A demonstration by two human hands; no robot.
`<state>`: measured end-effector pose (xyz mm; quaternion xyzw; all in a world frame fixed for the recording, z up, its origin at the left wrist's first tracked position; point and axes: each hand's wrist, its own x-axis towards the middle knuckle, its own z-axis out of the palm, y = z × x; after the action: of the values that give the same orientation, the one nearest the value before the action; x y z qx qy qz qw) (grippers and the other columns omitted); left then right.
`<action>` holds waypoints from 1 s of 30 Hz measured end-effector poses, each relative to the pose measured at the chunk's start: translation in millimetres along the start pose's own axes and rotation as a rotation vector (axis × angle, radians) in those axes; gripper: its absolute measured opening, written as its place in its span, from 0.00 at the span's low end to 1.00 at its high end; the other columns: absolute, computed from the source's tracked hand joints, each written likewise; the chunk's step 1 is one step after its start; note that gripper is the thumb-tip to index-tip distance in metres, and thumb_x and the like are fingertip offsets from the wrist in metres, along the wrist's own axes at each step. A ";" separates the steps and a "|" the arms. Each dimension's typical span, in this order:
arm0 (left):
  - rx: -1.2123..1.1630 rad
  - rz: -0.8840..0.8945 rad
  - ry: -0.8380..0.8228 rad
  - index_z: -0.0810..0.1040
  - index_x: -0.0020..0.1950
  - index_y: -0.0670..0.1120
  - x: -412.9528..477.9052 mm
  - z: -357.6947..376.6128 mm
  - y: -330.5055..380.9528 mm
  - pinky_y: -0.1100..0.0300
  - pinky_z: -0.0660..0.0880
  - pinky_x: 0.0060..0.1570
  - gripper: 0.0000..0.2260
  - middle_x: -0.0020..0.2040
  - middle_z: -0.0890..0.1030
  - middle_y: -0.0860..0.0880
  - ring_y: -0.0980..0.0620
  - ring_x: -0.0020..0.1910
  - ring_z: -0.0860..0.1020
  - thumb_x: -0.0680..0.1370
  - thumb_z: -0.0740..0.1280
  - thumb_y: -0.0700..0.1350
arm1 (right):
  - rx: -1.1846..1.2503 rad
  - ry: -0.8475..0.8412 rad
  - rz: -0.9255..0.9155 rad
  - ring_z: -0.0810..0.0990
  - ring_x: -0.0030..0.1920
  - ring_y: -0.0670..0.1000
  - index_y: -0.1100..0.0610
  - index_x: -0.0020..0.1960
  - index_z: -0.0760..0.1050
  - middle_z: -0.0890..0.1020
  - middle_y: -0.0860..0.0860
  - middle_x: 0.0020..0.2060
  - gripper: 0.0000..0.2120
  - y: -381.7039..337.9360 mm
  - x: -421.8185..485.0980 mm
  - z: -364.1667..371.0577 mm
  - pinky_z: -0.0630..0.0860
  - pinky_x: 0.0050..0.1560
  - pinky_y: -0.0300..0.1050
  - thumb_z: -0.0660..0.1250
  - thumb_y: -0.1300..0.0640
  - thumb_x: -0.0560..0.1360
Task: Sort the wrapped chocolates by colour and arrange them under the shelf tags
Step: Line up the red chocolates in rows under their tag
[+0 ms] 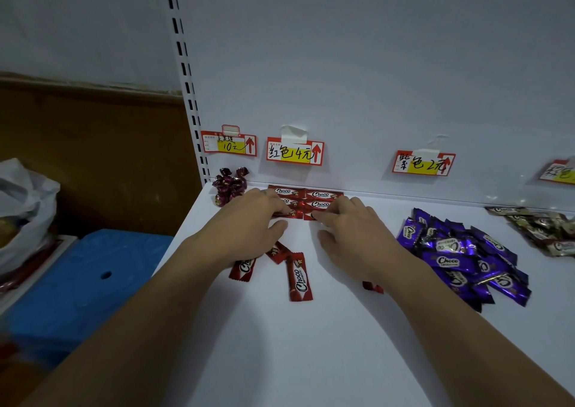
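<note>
Red Choco chocolates point(320, 195) lie in neat rows against the back panel under the red tag point(295, 152). My left hand point(249, 223) presses its fingertips on the front left red chocolate of the rows. My right hand point(351, 226) presses its fingers on the front right one. Loose red chocolates point(298, 277) lie nearer me, some partly under my left wrist; a scrap of red shows by my right wrist point(372, 286). A purple pile point(460, 257) sits below the purple tag point(423, 163). Gold-brown ones point(541, 229) lie at the far right.
Dark twist-wrapped sweets point(229, 184) sit in the back left corner under a third tag point(228, 145). A fourth tag point(558, 173) is cut off at the right. Left of the white shelf point(311, 344) stand a blue box point(77, 279) and a white plastic bag point(21, 201).
</note>
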<state>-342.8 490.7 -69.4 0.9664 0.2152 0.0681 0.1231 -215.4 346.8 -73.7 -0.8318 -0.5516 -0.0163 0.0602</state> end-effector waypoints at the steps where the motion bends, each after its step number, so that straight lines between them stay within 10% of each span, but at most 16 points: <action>1: 0.002 -0.001 -0.004 0.72 0.70 0.54 -0.3 0.0 -0.1 0.55 0.69 0.64 0.17 0.68 0.72 0.55 0.54 0.65 0.69 0.80 0.61 0.52 | 0.010 -0.002 -0.004 0.64 0.66 0.51 0.48 0.75 0.62 0.68 0.50 0.67 0.22 -0.3 -0.3 -1.6 0.61 0.66 0.46 0.55 0.50 0.82; 9: -0.124 0.022 0.028 0.77 0.63 0.56 -9.1 -16.7 5.6 0.56 0.73 0.60 0.13 0.60 0.76 0.56 0.58 0.57 0.73 0.79 0.65 0.50 | 0.119 0.041 0.086 0.75 0.49 0.45 0.45 0.63 0.75 0.77 0.44 0.57 0.13 30.6 -17.4 -42.7 0.74 0.52 0.44 0.63 0.53 0.79; 16: -0.178 0.086 -0.343 0.75 0.63 0.60 -17.6 -26.5 6.0 0.70 0.67 0.53 0.17 0.59 0.72 0.63 0.63 0.58 0.71 0.76 0.70 0.49 | 0.059 -0.267 0.104 0.73 0.46 0.43 0.45 0.64 0.73 0.76 0.44 0.55 0.24 25.4 -26.6 -46.0 0.73 0.47 0.41 0.68 0.37 0.71; 25: -0.131 0.024 -0.262 0.77 0.58 0.59 -10.4 -20.9 -9.1 0.71 0.67 0.48 0.14 0.52 0.73 0.63 0.60 0.54 0.73 0.76 0.71 0.46 | 0.231 -0.155 0.013 0.74 0.55 0.48 0.46 0.66 0.73 0.79 0.45 0.55 0.19 -1.5 -21.7 -27.5 0.71 0.56 0.43 0.68 0.53 0.76; 30: -0.185 -0.047 -0.172 0.77 0.57 0.57 -8.6 -13.2 -4.8 0.71 0.69 0.40 0.13 0.48 0.75 0.59 0.61 0.45 0.73 0.74 0.72 0.46 | 0.300 -0.090 0.009 0.75 0.43 0.43 0.48 0.52 0.80 0.77 0.42 0.44 0.07 0.8 -17.9 -24.0 0.70 0.42 0.36 0.70 0.51 0.74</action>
<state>-354.9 493.9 -58.7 0.9478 0.2194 0.0019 0.2313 -220.7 327.3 -51.6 -0.8157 -0.5464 0.1040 0.1589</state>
